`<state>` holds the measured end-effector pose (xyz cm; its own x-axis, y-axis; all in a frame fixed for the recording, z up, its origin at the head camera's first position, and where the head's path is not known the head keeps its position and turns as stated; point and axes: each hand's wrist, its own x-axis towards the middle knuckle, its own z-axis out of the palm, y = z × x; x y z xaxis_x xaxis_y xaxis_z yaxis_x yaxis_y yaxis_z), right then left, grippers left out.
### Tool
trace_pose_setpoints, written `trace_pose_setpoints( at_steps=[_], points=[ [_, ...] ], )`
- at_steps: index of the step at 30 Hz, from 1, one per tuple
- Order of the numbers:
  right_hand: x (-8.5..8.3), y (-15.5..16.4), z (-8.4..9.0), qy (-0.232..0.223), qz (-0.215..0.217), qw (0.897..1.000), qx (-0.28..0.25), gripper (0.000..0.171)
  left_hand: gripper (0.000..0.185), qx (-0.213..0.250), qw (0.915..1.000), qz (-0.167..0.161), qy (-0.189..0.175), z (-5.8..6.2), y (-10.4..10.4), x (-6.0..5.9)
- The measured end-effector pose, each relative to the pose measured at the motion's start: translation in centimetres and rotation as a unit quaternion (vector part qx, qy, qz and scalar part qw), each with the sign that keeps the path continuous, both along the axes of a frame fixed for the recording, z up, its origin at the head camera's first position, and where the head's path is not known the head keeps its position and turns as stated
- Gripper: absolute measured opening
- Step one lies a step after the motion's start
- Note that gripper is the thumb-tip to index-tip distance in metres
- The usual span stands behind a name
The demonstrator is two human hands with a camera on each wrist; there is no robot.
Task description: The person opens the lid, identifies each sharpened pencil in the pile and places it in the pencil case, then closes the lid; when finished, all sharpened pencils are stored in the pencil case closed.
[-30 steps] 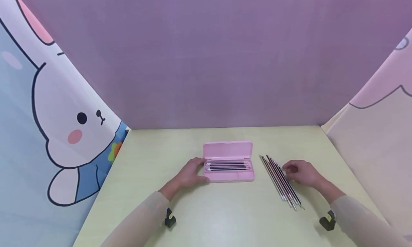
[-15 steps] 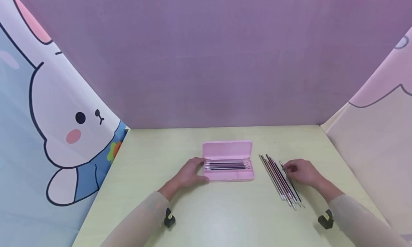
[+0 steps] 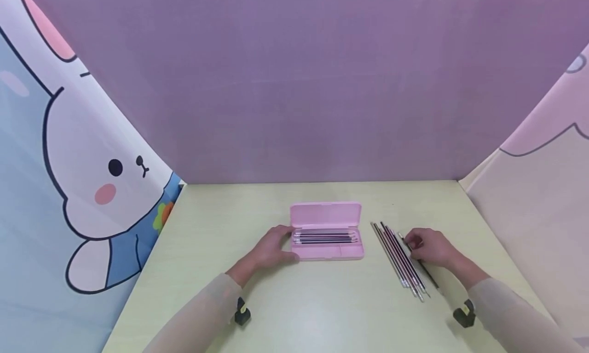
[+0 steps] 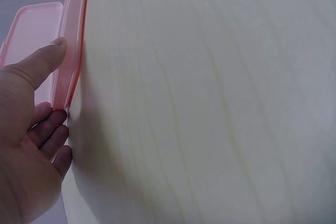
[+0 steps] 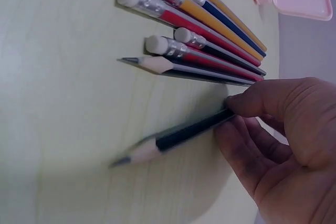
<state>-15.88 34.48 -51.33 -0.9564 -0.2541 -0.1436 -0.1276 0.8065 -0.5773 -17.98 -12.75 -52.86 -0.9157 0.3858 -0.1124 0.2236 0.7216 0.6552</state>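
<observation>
An open pink pencil case point(image 3: 316, 252) lies on the table, with several dark pencils point(image 3: 324, 237) in its back compartment. At its left end, my left hand point(image 3: 271, 248) holds it; in the left wrist view the thumb lies on the front wall and the fingers bend at the end. My right hand point(image 3: 431, 246) pinches a black pencil point(image 5: 191, 128) between thumb and fingers, its sharpened tip pointing away from the hand in the right wrist view. Just left of it lies a loose bunch of pencils point(image 3: 398, 258), most with white eraser ends toward me.
The pale wooden table point(image 3: 276, 312) ends at a purple backdrop point(image 3: 322, 87). A rabbit-print cloth point(image 3: 115, 205) hangs on the left, and a pink and cream cloth point(image 3: 543, 205) on the right. The case's lid point(image 3: 325, 215) stands raised at the back.
My right hand has taken hold of the black pencil at the bunch's right edge and drawn it a little apart from the others. The left hand and the case have stayed put.
</observation>
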Motion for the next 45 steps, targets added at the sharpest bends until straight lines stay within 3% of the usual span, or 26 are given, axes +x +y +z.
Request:
trace_pose_setpoints(
  at_steps=[8,19,28,45],
  points=[
    [-0.4,0.1,0.8,0.008,-0.003,1.000,0.009,0.033,0.087,0.004,1.0000,0.000,-0.002,0.0,0.1,0.2],
    [-1.9,-1.6,4.4,0.004,0.009,0.996,-0.088,0.029,0.088,0.010,0.9999,-0.008,0.009,0.2,0.0,0.3],
    [-3.5,-4.2,6.9,-0.054,0.052,0.982,-0.173,0.031,0.088,0.012,0.9999,-0.010,0.005,0.0,0.1,0.4],
    [-6.3,-12.5,7.0,-0.073,0.122,0.967,-0.213,0.027,0.089,0.007,0.9999,-0.013,0.008,0.4,0.4,0.3]
  ],
)
